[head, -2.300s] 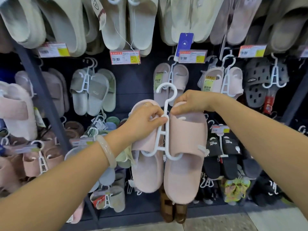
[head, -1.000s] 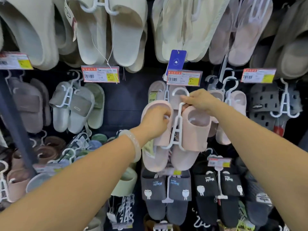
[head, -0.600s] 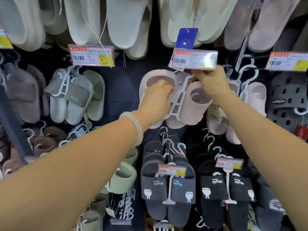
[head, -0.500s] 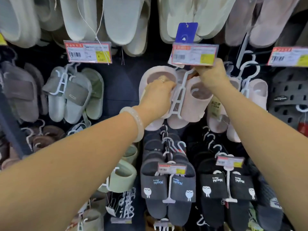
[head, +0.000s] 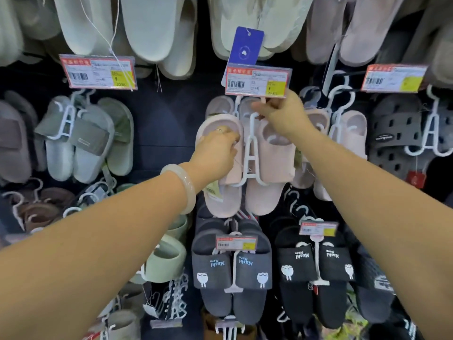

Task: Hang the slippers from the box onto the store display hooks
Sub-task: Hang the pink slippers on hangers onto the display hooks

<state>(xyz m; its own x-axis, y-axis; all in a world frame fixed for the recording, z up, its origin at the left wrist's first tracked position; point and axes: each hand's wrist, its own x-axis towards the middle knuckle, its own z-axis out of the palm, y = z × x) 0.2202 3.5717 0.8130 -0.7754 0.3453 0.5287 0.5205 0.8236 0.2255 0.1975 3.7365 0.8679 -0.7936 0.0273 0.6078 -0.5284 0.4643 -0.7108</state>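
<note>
A pair of pale pink slippers (head: 274,153) hangs on a white plastic hanger (head: 250,153) in the middle of the display wall. My left hand (head: 215,153) grips the left slipper at its strap. My right hand (head: 282,114) pinches the hanger's hook just under a price tag (head: 257,82). The display hook itself is hidden behind that tag and my fingers. Another pink pair (head: 220,105) hangs right behind on the same spot.
Grey-green slippers (head: 81,138) hang to the left, more pink ones (head: 348,133) and dark perforated clogs (head: 397,136) to the right. Dark slippers with white logos (head: 232,271) hang below, pale soles (head: 157,25) above. No box is in view.
Both hands lifted the pink pair from chest height up to the hook under the middle price tag. In the last half second the pair dropped slightly and hangs straighter.
</note>
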